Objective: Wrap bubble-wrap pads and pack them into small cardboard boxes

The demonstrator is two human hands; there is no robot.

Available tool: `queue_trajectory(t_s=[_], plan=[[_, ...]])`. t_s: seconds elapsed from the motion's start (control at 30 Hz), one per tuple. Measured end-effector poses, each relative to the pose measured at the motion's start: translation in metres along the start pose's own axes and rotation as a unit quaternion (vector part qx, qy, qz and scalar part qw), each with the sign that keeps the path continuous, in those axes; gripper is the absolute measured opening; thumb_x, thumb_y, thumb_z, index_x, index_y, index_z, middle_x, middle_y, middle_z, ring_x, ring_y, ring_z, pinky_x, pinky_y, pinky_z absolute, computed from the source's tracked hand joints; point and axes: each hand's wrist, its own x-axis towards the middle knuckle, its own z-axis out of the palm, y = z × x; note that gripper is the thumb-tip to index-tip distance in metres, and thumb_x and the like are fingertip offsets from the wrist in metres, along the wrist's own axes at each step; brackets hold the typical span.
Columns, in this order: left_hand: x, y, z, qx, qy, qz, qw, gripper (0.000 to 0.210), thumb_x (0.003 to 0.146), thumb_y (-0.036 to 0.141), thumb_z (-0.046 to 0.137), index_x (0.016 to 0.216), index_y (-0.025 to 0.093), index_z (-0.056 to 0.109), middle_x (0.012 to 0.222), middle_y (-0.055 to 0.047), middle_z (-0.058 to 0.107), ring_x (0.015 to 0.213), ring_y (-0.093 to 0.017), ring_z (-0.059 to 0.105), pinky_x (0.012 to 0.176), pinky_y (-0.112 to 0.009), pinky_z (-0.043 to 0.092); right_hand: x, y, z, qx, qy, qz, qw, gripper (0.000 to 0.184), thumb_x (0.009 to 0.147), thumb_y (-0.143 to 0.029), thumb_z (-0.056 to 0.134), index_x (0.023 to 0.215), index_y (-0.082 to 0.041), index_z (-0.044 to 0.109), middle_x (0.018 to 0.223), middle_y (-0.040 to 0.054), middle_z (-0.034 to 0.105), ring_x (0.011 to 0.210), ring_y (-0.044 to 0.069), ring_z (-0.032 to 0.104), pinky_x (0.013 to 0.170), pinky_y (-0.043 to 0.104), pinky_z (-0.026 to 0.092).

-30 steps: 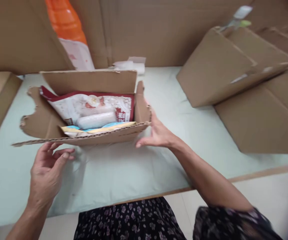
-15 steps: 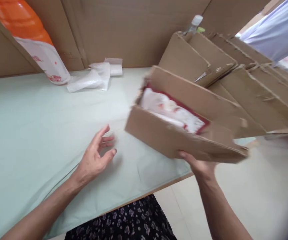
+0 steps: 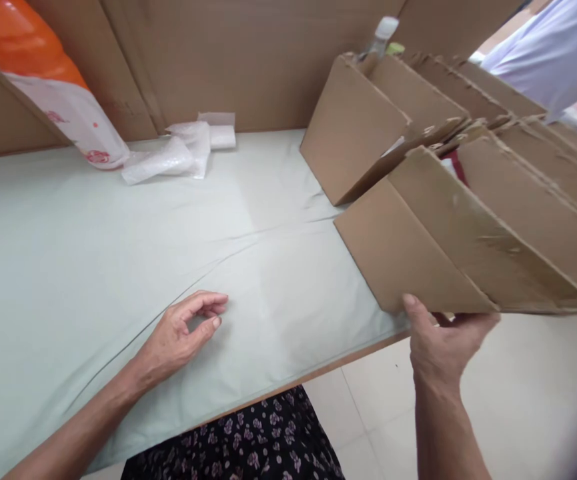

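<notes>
1. The near box (image 3: 418, 233) is serving as landmark; it is standing at the right end of the table (image 3: 118, 267), tilting, its right part jutting out past the table's front edge.
2. The right hand (image 3: 448, 343) is holding the near box by its lower edge. The thumb is pressing the face; the other fingers are spreading out and passing underneath, partly hidden.
3. The left hand (image 3: 188, 327) is lying well to the left of the near box, palm turning inward. Its fingers are curling loosely, leaving a gap to the thumb, and are gripping nothing. Whether it is touching the table, cannot tell.
4. A red-and-white packet (image 3: 457, 168) is showing inside the near box, just behind its front panel; most of it is being hidden.
5. The far box (image 3: 353, 137) is standing just beyond the near box, on its left side. A white-capped bottle (image 3: 384, 32) is poking up behind the far box's rim.
6. Bubble wrap (image 3: 168, 157) is lying beyond the near box, well to its left; an orange-and-white bottle (image 3: 63, 87) is leaning farther left.
7. Another person's lilac garment (image 3: 553, 53) is showing beyond the near box, upper right.
</notes>
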Motion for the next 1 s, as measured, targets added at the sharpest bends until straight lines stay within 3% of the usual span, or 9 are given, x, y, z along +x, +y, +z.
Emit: queue_trajectory(t_s=[0.27,0.43,0.53,0.6,0.67,0.73,0.8,0.87,1.0], plan=[[-0.011,0.001,-0.002,-0.01,0.013,0.035,0.999,0.028,0.088,0.023,0.061,0.113,0.02,0.072,0.11,-0.008,0.075,0.099,-0.021,0.071,0.087,-0.036,0.061,0.015,0.024,0.038,-0.032,0.046,-0.108,0.993,0.099,0.056,-0.037,0.088,0.142,-0.024,0.04,0.147,0.0247,0.045,0.136,0.039,0.052,0.099,0.055,0.058],[-0.015,-0.004,-0.006,-0.039,0.008,0.035,0.999,0.029,0.088,0.022,0.059,0.115,0.02,0.07,0.112,-0.009,0.074,0.101,-0.021,0.072,0.089,-0.036,0.06,-0.035,-0.012,0.027,-0.105,0.025,-0.035,0.994,0.068,0.073,-0.048,0.082,0.136,-0.034,0.06,0.133,0.0202,0.065,0.121,0.047,0.064,0.09,0.068,0.057],[-0.015,-0.003,-0.005,-0.047,0.004,0.04,0.998,0.03,0.087,0.021,0.059,0.114,0.019,0.07,0.111,-0.008,0.074,0.099,-0.019,0.071,0.09,-0.035,0.059,-0.035,-0.031,0.037,-0.119,-0.071,-0.033,0.99,0.059,0.077,-0.051,0.079,0.131,-0.03,0.067,0.126,0.0185,0.07,0.116,0.046,0.068,0.095,0.07,0.055],[-0.017,0.0,-0.005,-0.04,-0.001,0.034,0.999,0.031,0.086,0.02,0.058,0.114,0.019,0.071,0.11,-0.008,0.074,0.098,-0.019,0.07,0.087,-0.033,0.059,-0.013,-0.034,0.055,-0.075,-0.157,-0.021,0.984,0.074,0.07,-0.051,0.085,0.137,-0.026,0.063,0.137,0.0204,0.064,0.125,0.043,0.064,0.102,0.065,0.052],[-0.023,0.005,-0.012,-0.02,-0.022,0.02,0.999,0.032,0.086,0.021,0.058,0.115,0.021,0.071,0.113,-0.007,0.074,0.099,-0.02,0.07,0.074,-0.029,0.059,0.012,-0.035,0.075,-0.007,-0.181,-0.001,0.983,0.097,0.059,-0.052,0.09,0.144,-0.022,0.055,0.148,0.0243,0.055,0.133,0.042,0.058,0.108,0.06,0.049],[-0.031,0.007,-0.028,0.012,-0.035,0.019,0.999,0.031,0.088,0.023,0.058,0.116,0.024,0.072,0.117,-0.006,0.074,0.103,-0.021,0.071,0.062,-0.025,0.055,0.025,-0.042,0.091,0.017,-0.185,0.018,0.982,0.096,0.059,-0.054,0.089,0.143,-0.02,0.057,0.146,0.0247,0.057,0.131,0.04,0.06,0.108,0.058,0.048],[-0.036,0.003,-0.054,0.06,0.02,0.041,0.997,0.029,0.091,0.027,0.059,0.116,0.026,0.073,0.119,-0.005,0.074,0.106,-0.023,0.07,0.062,-0.026,0.055,0.022,-0.057,0.104,-0.019,-0.262,0.019,0.965,0.07,0.071,-0.055,0.081,0.131,-0.022,0.067,0.131,0.0191,0.068,0.119,0.036,0.068,0.104,0.057,0.052],[-0.033,-0.009,-0.085,0.129,0.142,0.061,0.98,0.028,0.091,0.031,0.06,0.115,0.026,0.073,0.119,-0.006,0.074,0.108,-0.025,0.069,0.069,-0.03,0.057,0.009,-0.077,0.123,-0.059,-0.383,-0.024,0.922,0.049,0.081,-0.054,0.072,0.119,-0.023,0.073,0.117,0.0134,0.075,0.102,0.03,0.073,0.097,0.054,0.056],[-0.003,-0.048,-0.131,0.256,0.328,0.062,0.907,0.029,0.087,0.031,0.059,0.109,0.023,0.074,0.111,-0.01,0.073,0.106,-0.029,0.064,0.082,-0.04,0.056,-0.01,-0.111,0.198,-0.068,-0.489,-0.148,0.857,0.044,0.086,-0.046,0.065,0.122,-0.022,0.072,0.12,0.0117,0.074,0.091,0.025,0.073,0.082,0.043,0.061]])
